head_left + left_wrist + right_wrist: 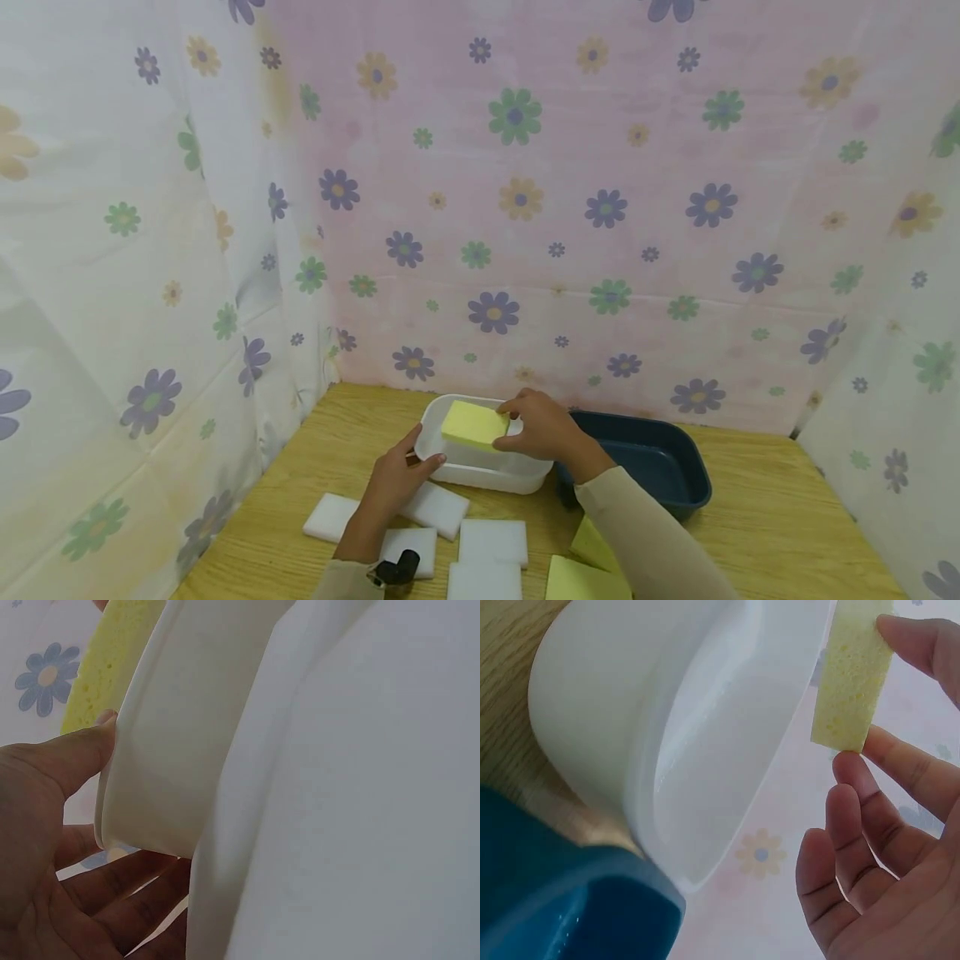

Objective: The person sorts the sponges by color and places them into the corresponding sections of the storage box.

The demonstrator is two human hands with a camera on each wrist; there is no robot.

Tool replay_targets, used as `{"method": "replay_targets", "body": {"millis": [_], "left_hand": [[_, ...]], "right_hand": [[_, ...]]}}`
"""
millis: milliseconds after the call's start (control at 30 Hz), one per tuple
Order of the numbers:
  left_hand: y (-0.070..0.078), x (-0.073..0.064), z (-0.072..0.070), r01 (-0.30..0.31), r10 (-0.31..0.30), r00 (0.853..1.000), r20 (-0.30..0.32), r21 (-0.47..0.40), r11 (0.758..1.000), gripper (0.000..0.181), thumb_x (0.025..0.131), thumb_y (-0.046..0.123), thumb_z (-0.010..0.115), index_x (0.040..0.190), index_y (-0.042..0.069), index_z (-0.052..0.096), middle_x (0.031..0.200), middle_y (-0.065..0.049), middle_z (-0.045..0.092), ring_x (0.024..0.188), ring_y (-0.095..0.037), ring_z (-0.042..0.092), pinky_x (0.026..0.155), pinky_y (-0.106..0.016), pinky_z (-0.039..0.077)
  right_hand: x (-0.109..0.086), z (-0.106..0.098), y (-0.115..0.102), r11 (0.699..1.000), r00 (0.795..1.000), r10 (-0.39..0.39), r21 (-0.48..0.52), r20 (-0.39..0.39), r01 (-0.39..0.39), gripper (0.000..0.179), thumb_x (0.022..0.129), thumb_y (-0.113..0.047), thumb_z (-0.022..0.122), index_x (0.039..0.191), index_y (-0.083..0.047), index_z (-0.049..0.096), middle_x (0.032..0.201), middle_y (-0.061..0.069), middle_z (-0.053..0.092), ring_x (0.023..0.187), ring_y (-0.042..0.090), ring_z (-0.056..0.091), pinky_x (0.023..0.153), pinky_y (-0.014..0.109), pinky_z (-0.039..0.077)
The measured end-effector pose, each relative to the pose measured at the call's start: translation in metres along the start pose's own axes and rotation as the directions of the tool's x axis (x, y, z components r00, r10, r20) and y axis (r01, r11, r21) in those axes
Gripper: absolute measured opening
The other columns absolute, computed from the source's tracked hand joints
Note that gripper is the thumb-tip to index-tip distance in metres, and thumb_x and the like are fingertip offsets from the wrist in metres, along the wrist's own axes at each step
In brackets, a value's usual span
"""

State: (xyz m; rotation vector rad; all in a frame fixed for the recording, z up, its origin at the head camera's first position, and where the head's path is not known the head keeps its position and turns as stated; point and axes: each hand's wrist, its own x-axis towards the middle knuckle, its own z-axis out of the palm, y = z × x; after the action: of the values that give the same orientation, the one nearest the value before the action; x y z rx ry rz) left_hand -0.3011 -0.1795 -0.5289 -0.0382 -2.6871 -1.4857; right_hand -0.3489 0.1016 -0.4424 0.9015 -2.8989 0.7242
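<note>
My right hand (543,429) pinches a yellow sponge (471,423) at its right end, between thumb and fingers. The sponge is over the white plastic tub (491,478); in the right wrist view the block (849,682) shows above the rim, its porous narrow side in sight. My left hand (397,477) grips the tub's left end. In the left wrist view the thumb (86,754) presses on the rim and the other fingers lie beneath, partly hidden behind the tub wall (180,735).
A dark blue tub (701,487) stands right of the white one, partly behind my right arm. White sponge-like blocks (492,542) lie in front on the wooden table (780,508). Other yellow sponges (587,581) lie near my right sleeve. Flowered cloth (555,167) encloses the back and sides.
</note>
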Motion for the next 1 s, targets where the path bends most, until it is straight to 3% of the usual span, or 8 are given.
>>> {"method": "replay_targets", "body": {"millis": [267, 733, 1000], "left_hand": [[0.003, 0.000, -0.001, 0.001, -0.001, 1.000, -0.010, 0.004, 1.000, 0.083, 0.094, 0.042, 0.076, 0.162, 0.013, 0.037, 0.151, -0.020, 0.055, 0.127, -0.037, 0.064, 0.097, -0.050, 0.057], [0.002, -0.001, 0.001, -0.010, 0.010, 1.000, 0.002, -0.022, 1.000, 0.087, 0.092, 0.050, 0.076, 0.162, 0.013, 0.037, 0.152, -0.017, 0.055, 0.127, -0.037, 0.065, 0.096, -0.050, 0.058], [0.001, -0.001, 0.000, -0.014, 0.014, 1.000, -0.005, -0.023, 1.000, 0.084, 0.093, 0.045, 0.076, 0.161, 0.014, 0.038, 0.150, -0.018, 0.057, 0.126, -0.037, 0.065, 0.095, -0.049, 0.058]], "right_hand": [[0.007, 0.010, -0.008, 1.000, 1.000, 0.000, -0.025, 0.021, 0.001, 0.059, 0.085, -0.047, 0.084, 0.133, -0.015, 0.071, 0.117, 0.004, 0.066, 0.107, 0.025, 0.065, 0.086, 0.038, 0.056], [0.011, 0.014, -0.022, 0.997, 0.999, 0.031, -0.076, 0.034, -0.028, 0.059, 0.082, -0.048, 0.086, 0.131, -0.018, 0.072, 0.117, 0.003, 0.066, 0.103, 0.017, 0.064, 0.087, 0.037, 0.056], [0.012, 0.021, -0.021, 0.999, 0.997, 0.006, 0.035, 0.080, -0.009, 0.073, 0.086, -0.051, 0.082, 0.145, -0.013, 0.060, 0.125, 0.011, 0.065, 0.106, 0.025, 0.065, 0.087, 0.041, 0.057]]}}
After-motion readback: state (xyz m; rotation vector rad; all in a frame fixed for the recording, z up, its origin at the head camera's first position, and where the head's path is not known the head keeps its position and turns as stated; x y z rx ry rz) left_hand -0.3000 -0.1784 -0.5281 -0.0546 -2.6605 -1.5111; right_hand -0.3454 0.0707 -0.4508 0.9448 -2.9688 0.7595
